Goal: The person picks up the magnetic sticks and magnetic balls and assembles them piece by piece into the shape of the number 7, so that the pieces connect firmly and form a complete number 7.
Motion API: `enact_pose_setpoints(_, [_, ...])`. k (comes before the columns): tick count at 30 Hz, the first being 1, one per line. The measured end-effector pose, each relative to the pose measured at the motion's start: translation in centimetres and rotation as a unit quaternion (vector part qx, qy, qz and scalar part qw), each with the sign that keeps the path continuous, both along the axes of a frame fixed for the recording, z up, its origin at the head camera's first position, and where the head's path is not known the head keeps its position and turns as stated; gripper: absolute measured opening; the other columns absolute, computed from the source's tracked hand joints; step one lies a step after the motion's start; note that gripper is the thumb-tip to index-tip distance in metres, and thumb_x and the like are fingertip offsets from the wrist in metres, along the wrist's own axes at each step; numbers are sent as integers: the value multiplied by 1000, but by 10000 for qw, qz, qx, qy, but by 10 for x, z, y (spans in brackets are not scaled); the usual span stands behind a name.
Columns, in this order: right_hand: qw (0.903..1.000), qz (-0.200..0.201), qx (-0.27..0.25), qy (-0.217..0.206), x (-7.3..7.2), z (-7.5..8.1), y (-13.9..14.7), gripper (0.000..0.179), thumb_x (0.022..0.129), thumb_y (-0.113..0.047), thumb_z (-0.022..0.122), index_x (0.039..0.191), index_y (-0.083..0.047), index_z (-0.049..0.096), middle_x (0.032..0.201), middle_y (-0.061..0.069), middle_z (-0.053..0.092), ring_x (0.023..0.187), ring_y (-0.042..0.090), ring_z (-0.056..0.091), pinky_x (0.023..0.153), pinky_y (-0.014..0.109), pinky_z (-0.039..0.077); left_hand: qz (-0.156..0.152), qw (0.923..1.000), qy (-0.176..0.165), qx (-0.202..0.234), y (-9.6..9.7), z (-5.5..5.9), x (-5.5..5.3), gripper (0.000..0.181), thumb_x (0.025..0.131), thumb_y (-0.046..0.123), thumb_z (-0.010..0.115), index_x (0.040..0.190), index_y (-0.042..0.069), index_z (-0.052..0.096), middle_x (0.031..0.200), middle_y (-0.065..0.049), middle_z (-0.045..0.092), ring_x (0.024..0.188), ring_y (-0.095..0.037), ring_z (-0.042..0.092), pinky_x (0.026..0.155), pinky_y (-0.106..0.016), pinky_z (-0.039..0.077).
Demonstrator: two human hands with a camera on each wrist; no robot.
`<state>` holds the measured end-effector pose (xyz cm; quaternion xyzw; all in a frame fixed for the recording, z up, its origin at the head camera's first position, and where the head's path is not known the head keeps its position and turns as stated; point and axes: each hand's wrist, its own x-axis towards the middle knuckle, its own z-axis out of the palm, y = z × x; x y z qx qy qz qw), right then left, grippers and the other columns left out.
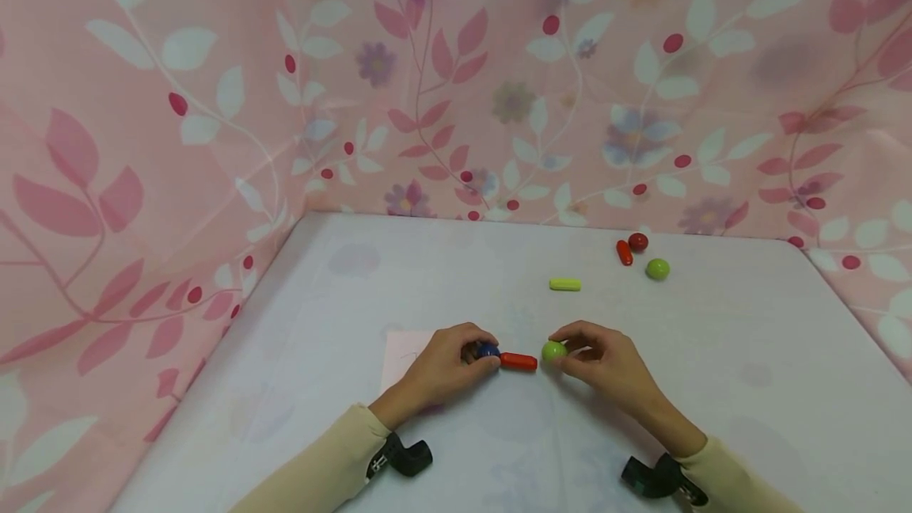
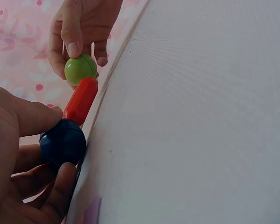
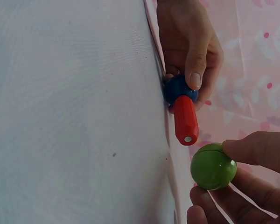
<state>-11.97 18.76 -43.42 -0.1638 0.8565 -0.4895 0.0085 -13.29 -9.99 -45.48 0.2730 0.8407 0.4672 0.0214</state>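
1. The left hand [image 1: 442, 366] pinches a blue ball [image 1: 488, 350] between thumb and fingers, low over the desk [image 1: 342, 299].
2. A red rod [image 1: 518, 361] sticks out from the blue ball, joined to it at one end.
3. The right hand [image 1: 606, 362] pinches a green ball [image 1: 552, 351] just beside the rod's free end; the right wrist view shows a small gap between them.
4. Farther back lie a yellow-green rod [image 1: 565, 284], a second red rod [image 1: 624, 252], a red ball [image 1: 638, 241] and another green ball [image 1: 657, 268].

I count four balls: blue [image 1: 488, 350], two green [image 1: 552, 351] [image 1: 657, 268], one red [image 1: 638, 241]. Three rods: two red [image 1: 518, 361] [image 1: 624, 252], one yellow-green [image 1: 565, 284]. One pink paper [image 1: 402, 355].
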Motion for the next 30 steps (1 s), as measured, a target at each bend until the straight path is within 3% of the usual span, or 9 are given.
enact_pose_setpoints(30, [9998, 174, 28, -48, 4, -1, -5, 25, 89, -9, 84, 112, -10, 74, 105, -2, 72, 91, 18, 67, 80, 31, 57, 27, 10000, 17, -1, 0, -1, 1, 16, 97, 19, 75, 111, 12, 77, 100, 11, 66, 82, -7, 61, 74, -27, 53])
